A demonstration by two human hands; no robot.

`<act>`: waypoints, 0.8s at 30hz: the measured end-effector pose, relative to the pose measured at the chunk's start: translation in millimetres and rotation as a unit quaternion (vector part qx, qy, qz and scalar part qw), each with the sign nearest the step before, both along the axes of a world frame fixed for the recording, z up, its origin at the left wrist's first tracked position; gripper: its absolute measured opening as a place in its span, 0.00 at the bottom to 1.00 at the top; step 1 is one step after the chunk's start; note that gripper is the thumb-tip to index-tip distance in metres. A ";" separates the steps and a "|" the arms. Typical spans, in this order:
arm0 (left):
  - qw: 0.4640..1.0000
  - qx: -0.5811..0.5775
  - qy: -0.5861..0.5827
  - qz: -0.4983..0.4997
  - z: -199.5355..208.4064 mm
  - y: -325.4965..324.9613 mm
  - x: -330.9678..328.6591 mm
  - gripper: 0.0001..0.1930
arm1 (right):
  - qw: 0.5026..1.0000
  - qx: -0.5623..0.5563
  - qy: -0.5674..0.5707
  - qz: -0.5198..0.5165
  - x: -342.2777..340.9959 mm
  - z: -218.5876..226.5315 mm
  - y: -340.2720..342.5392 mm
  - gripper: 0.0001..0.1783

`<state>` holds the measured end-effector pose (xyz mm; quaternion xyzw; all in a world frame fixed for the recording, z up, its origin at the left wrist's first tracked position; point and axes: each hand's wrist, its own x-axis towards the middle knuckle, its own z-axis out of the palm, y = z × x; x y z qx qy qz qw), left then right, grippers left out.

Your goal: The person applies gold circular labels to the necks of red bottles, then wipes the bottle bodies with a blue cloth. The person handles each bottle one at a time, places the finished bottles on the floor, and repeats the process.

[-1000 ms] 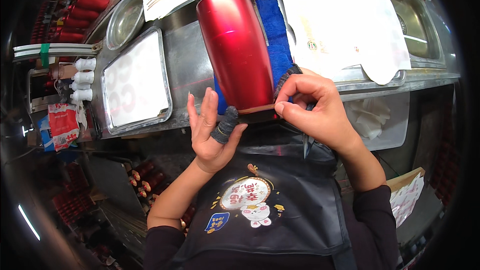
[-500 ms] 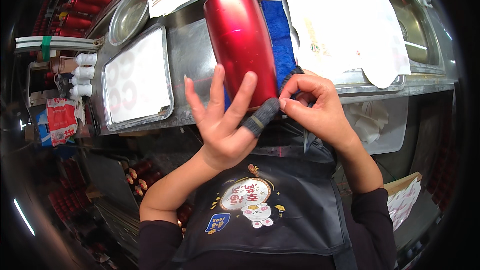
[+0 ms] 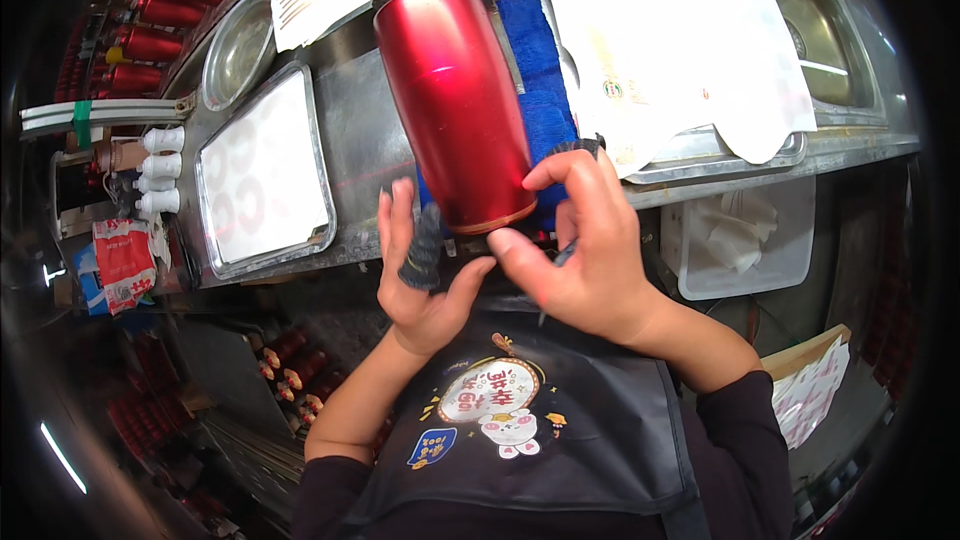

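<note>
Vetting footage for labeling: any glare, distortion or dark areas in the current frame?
Head view: glare streak on the red bottle; head view: white sheet at right largely washed out; head view: metal bench edge bows, corners fall to black; head view: lower left very dark apart from a bright light strip.

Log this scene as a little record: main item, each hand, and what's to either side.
Main item: glossy red bottle over a blue towel, neck at far end
Left hand: open beside bottle's base, dark finger cover on index finger
Right hand: thumb and index fingertip at bottle's base
Left side: metal tray with ring-patterned sheet
Right side: large white sheet
</note>
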<state>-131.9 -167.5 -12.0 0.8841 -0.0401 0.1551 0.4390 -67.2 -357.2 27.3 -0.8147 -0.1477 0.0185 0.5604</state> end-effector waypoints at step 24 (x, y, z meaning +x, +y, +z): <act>0.969 0.231 -0.057 -0.068 15.0 7.5 1.2 0.23 | 0.997 0.059 0.041 0.016 4.6 -8.3 2.3 0.24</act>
